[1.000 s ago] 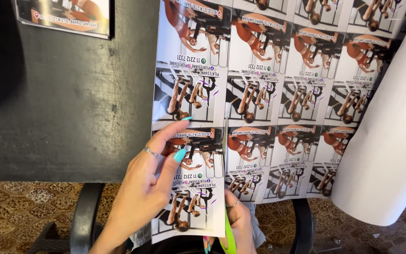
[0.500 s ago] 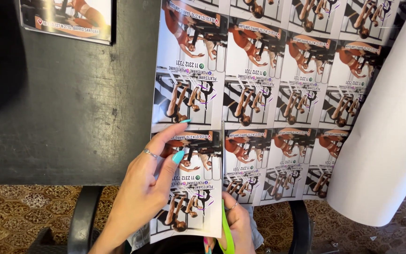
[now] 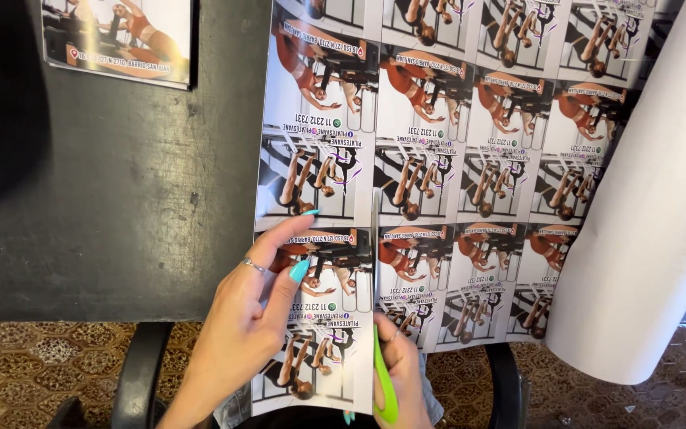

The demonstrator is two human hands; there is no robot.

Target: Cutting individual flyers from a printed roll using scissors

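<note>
A large printed sheet (image 3: 454, 159) of repeated flyers lies on a black table (image 3: 121, 199) and hangs over its near edge. My left hand (image 3: 252, 318), with turquoise nails and a ring, presses flat on the leftmost column of flyers. My right hand (image 3: 398, 377) holds green-handled scissors (image 3: 380, 349) under the sheet's lower edge. The blades point up along the line between the first and second columns, their tip near the middle row. The left strip (image 3: 311, 373) is parted from the rest below the blades.
The sheet's right end curls into a white roll (image 3: 645, 238). A single cut flyer (image 3: 117, 36) lies at the table's far left. Below are a black chair frame (image 3: 140, 373) and a patterned brown floor (image 3: 25, 373).
The scissors have advanced up the sheet, and the cut between the first two columns is longer. My left hand keeps its place on the left strip.
</note>
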